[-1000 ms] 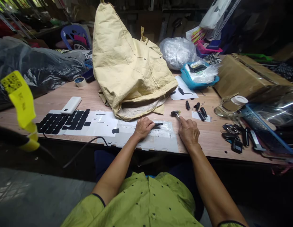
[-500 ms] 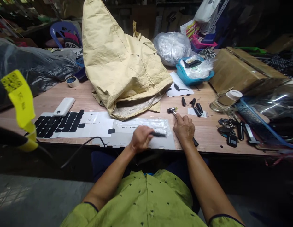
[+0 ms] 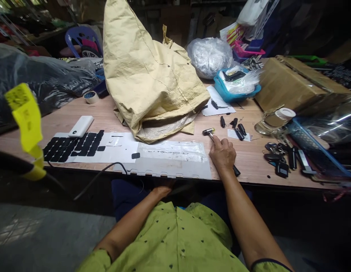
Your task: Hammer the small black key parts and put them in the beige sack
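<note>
My right hand (image 3: 223, 154) is closed round the handle of a small hammer (image 3: 208, 132), which rests on the table; its head points away from me and the black handle end shows beside my wrist. Below the table's front edge is my left hand (image 3: 163, 189), its fingers hidden under the edge, so what it holds does not show. A grey-white board with clear film (image 3: 175, 160) lies at the front edge between them. Left of it, rows of black pieces (image 3: 57, 149) lie on white paper (image 3: 126, 147), with one black piece (image 3: 135, 155) near the board.
A large tan paper sack (image 3: 152, 79) stands behind the board. A white power bank (image 3: 81, 126) and tape roll (image 3: 90, 97) sit at left. Rightward are small black parts (image 3: 239, 130), key fobs (image 3: 281, 169), a glass jar (image 3: 274, 121), a blue basket (image 3: 237, 94) and a carton (image 3: 288, 83).
My left hand has moved down from above the board to below the table edge, and the black item it held is out of sight. My right hand stays on the hammer.
</note>
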